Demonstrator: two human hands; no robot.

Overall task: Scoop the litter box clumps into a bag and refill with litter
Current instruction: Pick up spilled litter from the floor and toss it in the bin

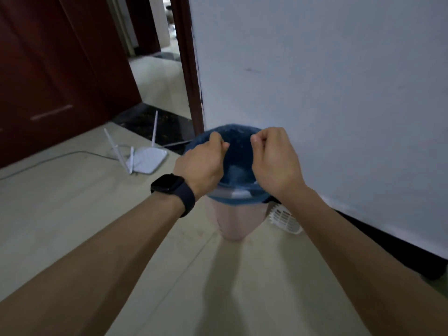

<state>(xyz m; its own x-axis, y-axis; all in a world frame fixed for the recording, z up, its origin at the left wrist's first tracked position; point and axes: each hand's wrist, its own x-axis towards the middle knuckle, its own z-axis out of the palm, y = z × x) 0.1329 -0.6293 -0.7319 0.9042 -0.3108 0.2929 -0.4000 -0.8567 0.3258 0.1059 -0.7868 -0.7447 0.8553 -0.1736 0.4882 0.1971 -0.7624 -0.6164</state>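
A pale pink bin (236, 221) stands on the floor against the white wall, lined with a blue bag (238, 151) whose edge folds over the rim. My left hand (202, 161), with a dark watch on its wrist, pinches the bag's left edge. My right hand (274, 161) has its fingers curled at the bag's right edge and pinches it too. Something pale lies deep inside the bag. A white slotted scoop (286, 220) lies on the floor just right of the bin, partly hidden by my right forearm. No litter box is in view.
A white router (143, 157) with several antennas lies on the floor to the left, its cable running off left. Behind it stand a dark red door (60, 76) and a doorway with a dark threshold (155, 122). The wall (339, 93) has a black skirting at right.
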